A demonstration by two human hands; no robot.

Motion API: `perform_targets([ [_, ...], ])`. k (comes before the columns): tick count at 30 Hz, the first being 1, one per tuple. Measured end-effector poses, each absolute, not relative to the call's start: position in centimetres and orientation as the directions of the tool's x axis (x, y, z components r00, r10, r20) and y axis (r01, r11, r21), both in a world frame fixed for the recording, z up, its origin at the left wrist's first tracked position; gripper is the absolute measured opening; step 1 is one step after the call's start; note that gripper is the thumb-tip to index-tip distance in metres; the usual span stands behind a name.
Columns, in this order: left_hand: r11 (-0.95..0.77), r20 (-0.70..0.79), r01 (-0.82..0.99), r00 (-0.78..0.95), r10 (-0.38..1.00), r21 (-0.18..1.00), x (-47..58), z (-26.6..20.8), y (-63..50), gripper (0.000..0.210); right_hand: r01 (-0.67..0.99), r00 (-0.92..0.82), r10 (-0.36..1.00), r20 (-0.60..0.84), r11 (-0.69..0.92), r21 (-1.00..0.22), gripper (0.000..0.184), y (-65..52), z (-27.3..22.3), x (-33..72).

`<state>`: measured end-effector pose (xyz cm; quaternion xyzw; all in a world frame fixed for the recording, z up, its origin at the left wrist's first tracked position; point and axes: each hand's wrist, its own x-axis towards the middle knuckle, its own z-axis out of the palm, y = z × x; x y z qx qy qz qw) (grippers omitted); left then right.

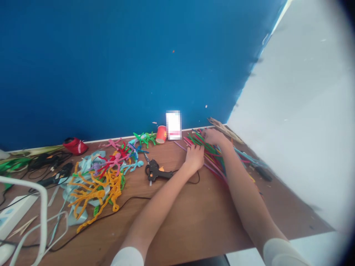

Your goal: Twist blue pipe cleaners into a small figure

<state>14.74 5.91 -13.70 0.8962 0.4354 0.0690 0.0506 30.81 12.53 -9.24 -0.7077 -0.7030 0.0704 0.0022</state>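
Note:
A loose pile of long pipe cleaners (219, 169) in pink, green, red, blue and other colours lies at the right of the table. My left hand (195, 158) rests on the pile's left edge, its fingers slightly apart over the stems. Farther back, my right hand (214, 136) reaches into the far end of the pile with bent fingers closed on pipe cleaners; its fingertips are partly hidden among them. Left of my left hand, a black hot glue gun (158, 173) lies on its side.
At left are bent pipe-cleaner figures (118, 160), an orange pipe-cleaner heap (97, 195), light blue ribbon (74, 221), a white power strip (16, 214) and a white metal frame (43, 210). Near the blue wall (124, 66) are a tilted red paper cup (161, 135) and a bright screen (174, 125).

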Motion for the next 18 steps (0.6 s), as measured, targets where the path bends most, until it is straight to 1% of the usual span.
perform_targets([
  [2, -0.624, 0.06, 0.767, 0.623, 0.78, 0.15, 14.6, -13.7, 5.9, 0.055, 0.994, 0.012, 0.998, -0.069, -0.02, -0.105, 0.04, 12.6, -9.1, 31.2],
  [6, -0.653, -0.014, 0.743, 0.662, 0.75, 0.144, 14.1, -13.3, 6.0, 0.049, 0.992, 0.018, 1.0, -0.021, -0.02, -0.121, 0.034, 12.6, -8.8, 32.0],
  [8, -0.659, -0.051, 0.739, 0.67, 0.741, 0.142, 13.9, -13.1, 6.1, 0.049, 0.99, -0.002, 1.0, -0.019, -0.001, -0.138, 0.031, 12.5, -8.7, 32.1],
  [14, -0.667, -0.137, 0.73, 0.683, 0.717, 0.15, 13.7, -12.6, 6.4, 0.057, 0.966, -0.147, 0.985, -0.091, 0.123, -0.226, 0.033, 12.0, -8.4, 30.9],
  [18, -0.664, -0.186, 0.731, 0.682, 0.707, 0.156, 13.6, -12.3, 6.5, 0.065, 0.959, -0.174, 0.974, -0.147, 0.133, -0.251, 0.038, 12.2, -9.0, 30.2],
])
